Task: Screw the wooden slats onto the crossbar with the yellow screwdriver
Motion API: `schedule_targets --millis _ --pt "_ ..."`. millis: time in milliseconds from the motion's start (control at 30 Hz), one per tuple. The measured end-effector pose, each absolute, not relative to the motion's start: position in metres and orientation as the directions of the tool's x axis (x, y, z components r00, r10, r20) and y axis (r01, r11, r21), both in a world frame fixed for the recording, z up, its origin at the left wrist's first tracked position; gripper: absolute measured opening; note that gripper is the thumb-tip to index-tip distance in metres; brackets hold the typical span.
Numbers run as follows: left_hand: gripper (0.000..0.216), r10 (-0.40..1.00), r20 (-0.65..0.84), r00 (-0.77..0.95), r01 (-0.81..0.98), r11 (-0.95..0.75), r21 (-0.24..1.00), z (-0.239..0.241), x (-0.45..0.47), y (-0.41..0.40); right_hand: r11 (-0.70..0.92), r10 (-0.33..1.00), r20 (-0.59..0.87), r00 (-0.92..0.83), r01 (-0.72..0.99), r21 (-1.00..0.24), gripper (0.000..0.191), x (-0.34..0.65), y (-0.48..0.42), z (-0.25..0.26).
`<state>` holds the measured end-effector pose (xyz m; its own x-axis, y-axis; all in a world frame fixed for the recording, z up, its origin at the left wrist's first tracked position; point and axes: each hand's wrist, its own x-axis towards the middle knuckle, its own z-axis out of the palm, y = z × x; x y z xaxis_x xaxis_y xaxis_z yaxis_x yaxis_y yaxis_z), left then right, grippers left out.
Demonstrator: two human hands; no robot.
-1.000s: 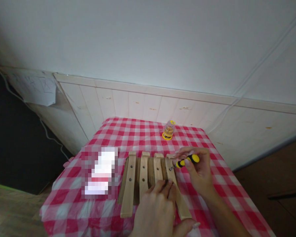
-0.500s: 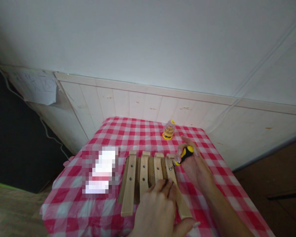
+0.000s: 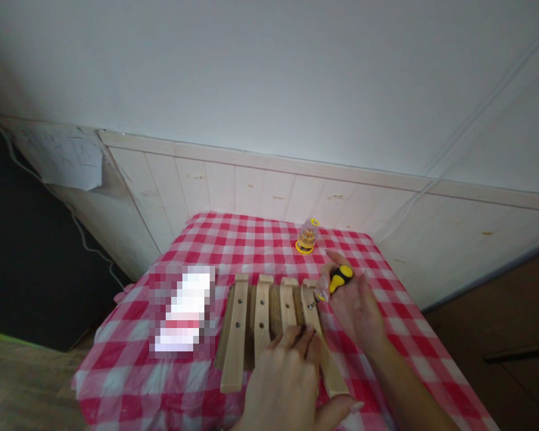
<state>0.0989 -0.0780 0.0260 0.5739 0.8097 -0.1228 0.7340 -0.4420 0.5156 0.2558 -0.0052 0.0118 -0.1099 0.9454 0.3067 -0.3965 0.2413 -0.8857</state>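
Pale wooden slats (image 3: 261,317) lie side by side, four in a row, on a red-and-white gingham tablecloth (image 3: 117,365), with darker wood showing in the gaps between them. Small round holes or screw heads mark each slat. The left hand (image 3: 284,383) rests palm down over the lower part of the row. Its fingers (image 3: 299,341) are slightly spread, with their tips pressed on the slats, and its thumb stretches out to the right, low in the view.

The right hand (image 3: 354,311) is raised beside the top of the rightmost slat (image 3: 312,314). Its fingertips (image 3: 324,286) pinch the yellow-and-black handle of a small screwdriver (image 3: 340,278). The short metal shaft seems to point at a hole near the top of that slat, though the dim view and the fingers make the tip hard to make out.

Beyond the slats, near the far edge of the cloth, stands a small clear cylindrical bit holder (image 3: 307,237) with a yellow base. To the left of the slats lies a pixelated object (image 3: 182,311), too obscured to identify. White wooden panelling (image 3: 251,191) rises behind the table, and a sheet of paper (image 3: 60,158) hangs at its far left end.
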Motion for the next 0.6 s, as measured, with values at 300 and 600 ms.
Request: schedule_targets --millis 300,600 --pt "0.07 0.81 -0.123 0.574 0.736 -0.444 0.511 0.028 0.1 -0.078 0.366 0.908 0.402 -0.117 -0.244 -0.898 0.021 0.266 -0.001 -0.007" --pt "0.066 0.818 -0.068 0.571 0.727 -0.465 0.506 0.021 0.099 -0.078 0.25 0.944 0.31 -0.111 -0.37 -0.895 0.043 0.252 -0.008 0.009"
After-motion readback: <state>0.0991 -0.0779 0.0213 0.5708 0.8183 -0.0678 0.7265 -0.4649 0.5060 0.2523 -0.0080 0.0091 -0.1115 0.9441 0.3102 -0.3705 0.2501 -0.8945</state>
